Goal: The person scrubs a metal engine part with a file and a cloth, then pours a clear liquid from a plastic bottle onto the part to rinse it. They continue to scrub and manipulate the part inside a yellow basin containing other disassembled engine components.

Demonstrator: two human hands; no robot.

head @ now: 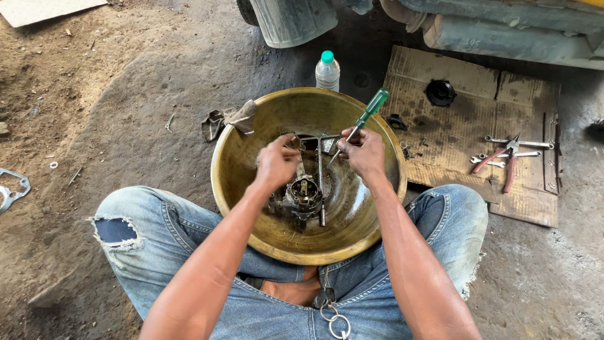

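Note:
A wide brass-coloured bowl (239, 135) rests on the ground between my knees. Inside it lies a dark metal carburettor body (304, 194) with a thin metal rod beside it. My left hand (277, 162) pinches a small metal part over the bowl's middle. My right hand (363, 151) grips a green-handled screwdriver (371, 110), its tip pointing down and left toward that small part. The two hands are close together, just above the carburettor body.
A dirty rag (229, 119) hangs at the bowl's left rim. A plastic bottle (327, 70) stands behind the bowl. To the right, cardboard (465, 82) carries red-handled pliers (503, 160), spanners and a black round cap (440, 92). A metal gasket (12, 189) lies far left.

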